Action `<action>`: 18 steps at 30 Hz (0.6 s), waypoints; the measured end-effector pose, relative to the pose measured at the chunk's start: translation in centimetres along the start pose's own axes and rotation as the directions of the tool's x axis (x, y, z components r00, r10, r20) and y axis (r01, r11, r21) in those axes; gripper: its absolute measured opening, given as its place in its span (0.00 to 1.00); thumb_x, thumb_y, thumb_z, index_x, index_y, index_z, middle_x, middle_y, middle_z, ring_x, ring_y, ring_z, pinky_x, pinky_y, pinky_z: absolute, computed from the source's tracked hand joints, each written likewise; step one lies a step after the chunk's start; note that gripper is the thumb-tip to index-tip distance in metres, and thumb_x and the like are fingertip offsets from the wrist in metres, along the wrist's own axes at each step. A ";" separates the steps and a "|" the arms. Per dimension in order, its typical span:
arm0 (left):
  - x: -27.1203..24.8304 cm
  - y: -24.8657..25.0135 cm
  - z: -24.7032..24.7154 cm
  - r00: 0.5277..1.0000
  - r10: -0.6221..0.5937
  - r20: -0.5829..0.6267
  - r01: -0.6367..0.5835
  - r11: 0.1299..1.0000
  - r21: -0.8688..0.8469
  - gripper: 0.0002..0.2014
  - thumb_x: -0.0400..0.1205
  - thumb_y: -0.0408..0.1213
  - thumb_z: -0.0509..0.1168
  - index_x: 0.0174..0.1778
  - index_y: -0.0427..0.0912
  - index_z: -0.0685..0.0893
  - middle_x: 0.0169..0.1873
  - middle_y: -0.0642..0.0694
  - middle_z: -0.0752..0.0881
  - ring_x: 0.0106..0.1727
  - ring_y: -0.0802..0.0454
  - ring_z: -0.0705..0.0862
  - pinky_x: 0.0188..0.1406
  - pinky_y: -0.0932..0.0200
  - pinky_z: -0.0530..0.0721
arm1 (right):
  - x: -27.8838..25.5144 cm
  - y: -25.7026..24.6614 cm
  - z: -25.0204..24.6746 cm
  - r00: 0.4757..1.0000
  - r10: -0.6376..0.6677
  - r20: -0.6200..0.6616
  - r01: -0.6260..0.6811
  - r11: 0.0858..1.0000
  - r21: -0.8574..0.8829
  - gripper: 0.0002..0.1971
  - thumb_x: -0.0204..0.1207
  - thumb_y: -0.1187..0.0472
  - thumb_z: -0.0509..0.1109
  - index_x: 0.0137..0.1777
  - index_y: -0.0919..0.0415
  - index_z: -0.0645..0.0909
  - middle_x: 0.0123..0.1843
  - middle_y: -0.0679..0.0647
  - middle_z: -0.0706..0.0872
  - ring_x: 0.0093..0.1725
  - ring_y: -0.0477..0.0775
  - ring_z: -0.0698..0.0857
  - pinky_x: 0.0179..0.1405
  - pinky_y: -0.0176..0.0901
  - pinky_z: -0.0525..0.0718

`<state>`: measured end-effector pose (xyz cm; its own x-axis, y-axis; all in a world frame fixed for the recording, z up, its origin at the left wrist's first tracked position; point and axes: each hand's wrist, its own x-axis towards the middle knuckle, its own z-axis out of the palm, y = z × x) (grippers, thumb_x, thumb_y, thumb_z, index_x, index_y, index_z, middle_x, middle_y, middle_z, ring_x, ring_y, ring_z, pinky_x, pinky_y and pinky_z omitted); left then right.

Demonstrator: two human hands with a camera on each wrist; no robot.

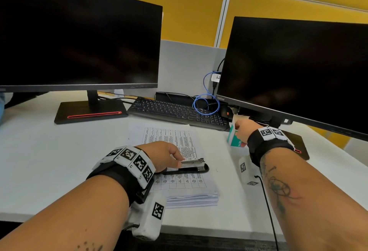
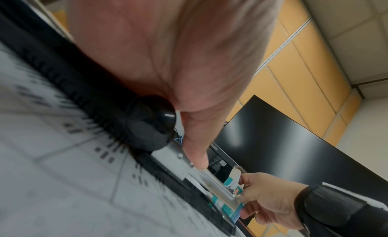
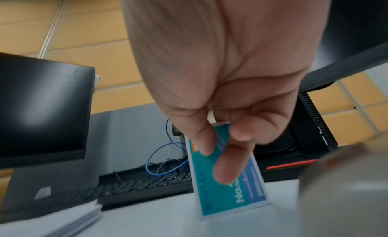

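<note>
A stapler (image 1: pixel 196 163) with a black base and a raised metal top lies on a stack of printed papers (image 1: pixel 179 141) in the middle of the desk. My left hand (image 1: pixel 176 160) grips its rear end, and the thumb (image 2: pixel 197 151) presses on the metal top (image 2: pixel 178 156). To the right, my right hand (image 1: pixel 239 129) holds a teal box of staples (image 1: pixel 234 139) upright just above the desk, with its top flap open. In the right wrist view the fingers (image 3: pixel 228 167) and thumb pinch the box of staples (image 3: pixel 231 195).
Two dark monitors (image 1: pixel 79 37) (image 1: pixel 298 67) stand at the back on the white desk (image 1: pixel 59 161). A black keyboard (image 1: pixel 175 111) lies between them, with a coiled blue cable (image 1: pixel 207 103) beside it. The desk's front edge (image 1: pixel 199 229) is close to me.
</note>
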<state>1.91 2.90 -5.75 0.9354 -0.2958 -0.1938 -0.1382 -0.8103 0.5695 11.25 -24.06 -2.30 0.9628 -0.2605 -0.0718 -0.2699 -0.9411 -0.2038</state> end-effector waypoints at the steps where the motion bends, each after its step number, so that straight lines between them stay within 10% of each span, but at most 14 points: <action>1: 0.0 -0.1 0.0 1.000 -0.001 -0.001 0.001 1.000 -0.001 0.03 0.81 0.48 0.70 0.49 0.59 0.85 0.40 0.54 0.84 0.36 0.58 0.79 0.38 0.64 0.77 | 0.0 0.3 0.1 1.000 0.001 0.008 -0.002 0.999 0.035 0.24 0.78 0.69 0.71 0.73 0.64 0.74 0.66 0.63 0.83 0.62 0.63 0.85 0.60 0.54 0.87; 10: 0.1 -0.1 0.1 1.000 -0.002 0.001 0.002 1.000 -0.004 0.08 0.81 0.48 0.70 0.54 0.54 0.87 0.40 0.53 0.83 0.35 0.58 0.78 0.35 0.65 0.75 | 0.4 1.3 0.2 1.000 -0.031 0.003 0.026 0.876 0.481 0.19 0.81 0.70 0.63 0.72 0.71 0.75 0.67 0.67 0.82 0.40 0.50 0.81 0.22 0.30 0.82; 15: 0.2 -0.3 0.2 1.000 -0.002 -0.002 0.002 1.000 -0.003 0.05 0.80 0.49 0.70 0.51 0.59 0.86 0.43 0.51 0.85 0.36 0.58 0.79 0.36 0.64 0.76 | 0.1 1.4 0.0 0.999 0.005 0.052 -0.037 0.777 0.629 0.22 0.82 0.71 0.60 0.77 0.70 0.69 0.43 0.53 0.76 0.36 0.46 0.76 0.16 0.26 0.79; 18: 0.2 -0.3 0.2 1.000 -0.001 0.000 0.001 1.000 0.002 0.05 0.81 0.49 0.70 0.52 0.59 0.86 0.44 0.52 0.85 0.37 0.57 0.79 0.37 0.64 0.76 | 0.4 0.4 -0.2 0.992 0.095 0.087 -0.129 0.763 0.633 0.19 0.84 0.68 0.60 0.73 0.71 0.72 0.49 0.59 0.80 0.37 0.51 0.79 0.13 0.30 0.77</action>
<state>2.05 3.04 -6.10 0.9354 -0.2952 -0.1945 -0.1379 -0.8113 0.5681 11.58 -24.58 -2.24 0.9277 -0.3295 -0.1752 -0.3391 -0.5481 -0.7646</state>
